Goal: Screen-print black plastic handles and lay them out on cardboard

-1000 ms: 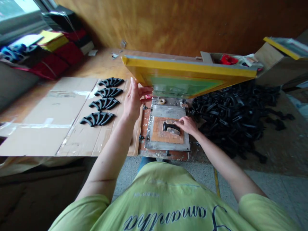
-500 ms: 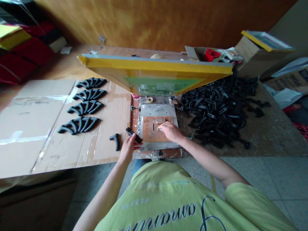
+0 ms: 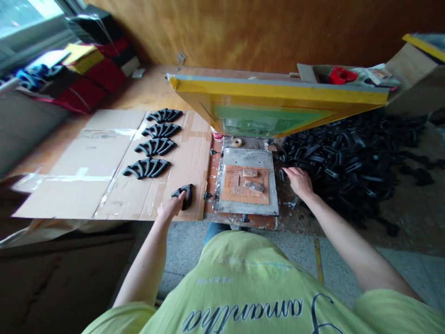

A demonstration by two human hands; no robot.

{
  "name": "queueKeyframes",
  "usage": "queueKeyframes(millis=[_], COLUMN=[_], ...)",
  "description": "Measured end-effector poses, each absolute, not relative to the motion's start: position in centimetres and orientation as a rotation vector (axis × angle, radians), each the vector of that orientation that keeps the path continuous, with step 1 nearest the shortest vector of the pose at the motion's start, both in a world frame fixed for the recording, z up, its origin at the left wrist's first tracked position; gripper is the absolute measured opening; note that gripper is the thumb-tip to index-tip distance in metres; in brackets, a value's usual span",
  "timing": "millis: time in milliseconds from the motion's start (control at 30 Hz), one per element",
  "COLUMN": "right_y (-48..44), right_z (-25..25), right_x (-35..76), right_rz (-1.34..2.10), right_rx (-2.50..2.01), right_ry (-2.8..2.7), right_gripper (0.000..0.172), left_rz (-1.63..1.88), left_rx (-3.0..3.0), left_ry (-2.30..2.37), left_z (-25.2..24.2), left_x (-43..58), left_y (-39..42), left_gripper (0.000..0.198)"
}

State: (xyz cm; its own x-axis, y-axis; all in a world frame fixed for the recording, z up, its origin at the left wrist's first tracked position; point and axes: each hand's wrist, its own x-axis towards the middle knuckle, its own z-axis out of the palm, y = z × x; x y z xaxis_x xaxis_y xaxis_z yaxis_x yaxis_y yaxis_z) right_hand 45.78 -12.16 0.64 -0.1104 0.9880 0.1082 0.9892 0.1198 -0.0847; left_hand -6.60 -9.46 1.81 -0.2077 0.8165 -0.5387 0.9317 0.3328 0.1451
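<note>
My left hand [image 3: 169, 207] is over the near cardboard, its fingers closed on a curved black plastic handle [image 3: 188, 196]. Right beside that lies another handle, partly covered by my fingers. To the right of the metal plate [image 3: 248, 157], my right hand [image 3: 299, 182] is at the edge of a heap of black plastic handles [image 3: 344, 160]. Its fingertips are closed on a small dark handle [image 3: 281, 175], mostly hidden. On the plate a brown board [image 3: 231, 192] carries two small blocks [image 3: 253, 186] and a thin strip.
A yellow-edged screen frame [image 3: 278, 99] stands tilted over the back of the plate. Several rows of black handles [image 3: 148, 168] lie on the cardboard sheet [image 3: 104, 162]. A tape roll [image 3: 237, 142] sits behind the plate. An open box [image 3: 306, 74] with red items is at back right.
My left hand has carried its handle left onto the cardboard, beside the single one there. My right hand has left the board and moved right to the heap. The view has swung left.
</note>
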Motion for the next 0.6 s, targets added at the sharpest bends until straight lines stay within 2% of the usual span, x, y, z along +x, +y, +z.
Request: queueKeyframes(millis=[100, 300, 433, 533, 567, 600], right_y=[-11.6, -10.0, -10.5, -10.9, -10.8, -10.6], right_z=[1.4, 2.1, 3.2, 4.6, 5.2, 5.8], right_x=[40.2, 31.8, 31.7, 34.9, 36.3, 37.7], right_rz=[0.042, 0.100, 0.156, 0.137, 0.111, 0.079], right_rx=[-1.733, -1.525, -1.493, -1.590, -1.656, -1.724], right_ry=[-2.360, -2.470, -2.490, -2.315, -2.223, -2.132], right_gripper=[0.043, 0.033, 0.035, 0.018, 0.023, 0.034], left_rz=[-0.035, 1.138, 1.285, 1.282, 1.243, 1.181], left_rx=[1.506, 1.512, 1.424, 1.286, 1.228, 1.168], left_ry=[1.991, 1.279, 1.070, 1.114, 1.145, 1.182], left_z=[4.9, 16.8, 21.3, 19.8, 18.5, 17.0], left_x=[-4.7, 5.6, 9.1, 8.2, 7.5, 6.8], left_y=[-6.2, -0.3, -1.3, -5.1, -6.6, -8.1], left_gripper=[0.065, 0.080, 0.077, 0.073, 0.071, 0.069])
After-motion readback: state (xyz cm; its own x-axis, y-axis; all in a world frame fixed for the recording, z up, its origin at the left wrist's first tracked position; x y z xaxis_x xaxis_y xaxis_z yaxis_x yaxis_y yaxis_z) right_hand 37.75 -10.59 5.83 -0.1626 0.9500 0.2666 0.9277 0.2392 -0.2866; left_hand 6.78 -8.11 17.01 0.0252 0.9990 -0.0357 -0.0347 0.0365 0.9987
